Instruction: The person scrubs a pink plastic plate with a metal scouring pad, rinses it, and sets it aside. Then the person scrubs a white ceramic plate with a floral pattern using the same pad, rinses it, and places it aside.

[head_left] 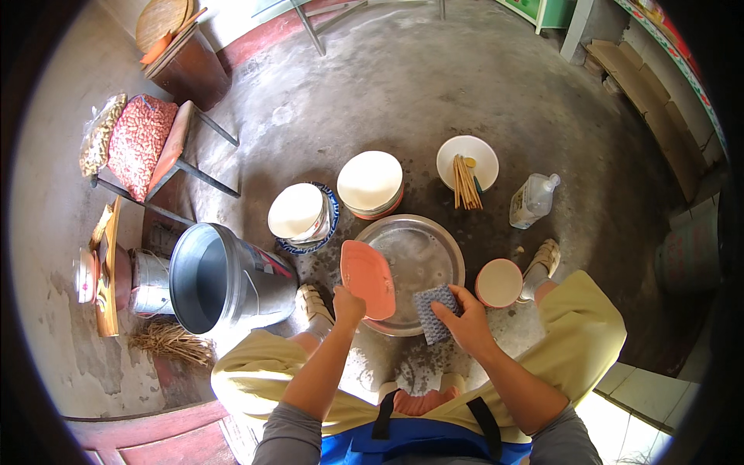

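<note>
My left hand [350, 307] grips an orange-pink dish [368, 280], tilted over the left part of a round metal basin [459, 256] that holds some liquid. A grey textured scrubbing cloth [433, 314] is pinched in my right hand [465, 319] at the basin's lower right rim. Beyond the basin stands a stack of white bowls [370, 181]; to its left, more bowls [296, 212] rest on a blue-patterned plate [335, 216]. A white bowl [487, 152] holds wooden chopsticks [463, 183] and a green-handled utensil. A small bowl [500, 283] sits right of the basin.
A large bucket [261, 290] stands close by my left foot. A clear pump bottle [532, 200] is at the right, beyond my right foot. A chair [208, 177] carries bags of peanuts [142, 139]. Straw [174, 342] lies by the left wall. The concrete floor has wet spots.
</note>
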A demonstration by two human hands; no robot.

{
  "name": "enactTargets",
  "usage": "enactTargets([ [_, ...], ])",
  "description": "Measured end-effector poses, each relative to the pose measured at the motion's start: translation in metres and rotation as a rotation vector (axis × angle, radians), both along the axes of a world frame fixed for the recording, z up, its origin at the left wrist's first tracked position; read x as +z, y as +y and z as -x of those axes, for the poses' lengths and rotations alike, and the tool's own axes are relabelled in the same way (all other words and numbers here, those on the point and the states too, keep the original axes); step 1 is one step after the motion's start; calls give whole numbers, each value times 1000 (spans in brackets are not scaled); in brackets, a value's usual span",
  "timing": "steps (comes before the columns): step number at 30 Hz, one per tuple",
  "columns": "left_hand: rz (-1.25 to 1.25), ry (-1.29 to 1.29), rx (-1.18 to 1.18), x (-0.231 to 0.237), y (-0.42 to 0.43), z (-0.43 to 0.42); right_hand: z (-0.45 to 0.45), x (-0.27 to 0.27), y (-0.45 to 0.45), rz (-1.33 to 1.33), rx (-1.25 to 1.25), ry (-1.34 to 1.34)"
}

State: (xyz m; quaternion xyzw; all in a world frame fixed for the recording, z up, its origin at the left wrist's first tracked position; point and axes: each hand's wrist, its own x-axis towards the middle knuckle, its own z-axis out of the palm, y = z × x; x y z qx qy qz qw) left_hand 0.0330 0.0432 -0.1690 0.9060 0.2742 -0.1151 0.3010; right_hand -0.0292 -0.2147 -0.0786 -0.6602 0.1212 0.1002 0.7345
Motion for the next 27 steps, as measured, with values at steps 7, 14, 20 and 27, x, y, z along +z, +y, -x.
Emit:
enactTargets([
  [7, 1326, -80, 513, 22, 19, -15, 0, -8, -2, 39, -1, 21],
  [14, 1399, -313, 472, 11, 2, -124, 0, -18, 4, 22, 14, 79],
  [20, 1305, -354, 635, -38, -15, -201, -9, -16, -1, -37, -6, 177],
  [27, 1127, -351, 739, -66, -31, -235, -16, -27, -6, -45, -48, 282],
])
